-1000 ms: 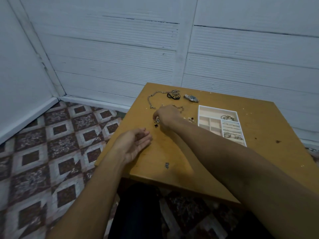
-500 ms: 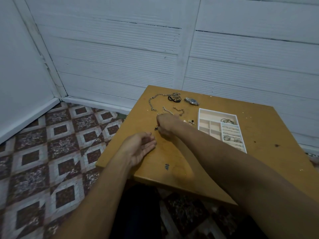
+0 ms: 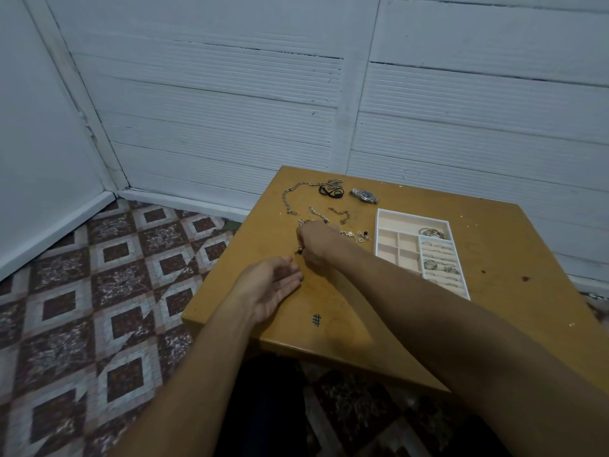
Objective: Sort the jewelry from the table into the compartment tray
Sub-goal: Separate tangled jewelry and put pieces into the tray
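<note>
Head view, starting at the left: my left hand (image 3: 273,286) lies palm up on the table (image 3: 362,311), fingers loose and nearly straight, holding nothing I can see, just beside my right hand as if to receive something. Past it, near the far left corner, the long chain (image 3: 289,199) sprawls loose. At my right fingertips hangs a small dark piece (image 3: 299,250), too small to name, perhaps an earring or a charm. My right hand (image 3: 318,242) has it in a narrow pinch with the fingers curled down, and I cannot tell whether it is clear of the wood. Behind my knuckles lie two short chains (image 3: 318,214), then a black cord piece (image 3: 331,191) and the watch (image 3: 364,195) near the far edge. A scatter of tiny studs (image 3: 357,235) sits between my hand and the compartment tray (image 3: 412,217). The tray holds bangles (image 3: 431,232) in a back compartment and rings (image 3: 438,265) in the ridged strip on its right side, while the small square cells look bare. I judge the work part done: rings and bangles are sorted, and the chains, cord, watch, studs and this pinched piece have yet to go in.
</note>
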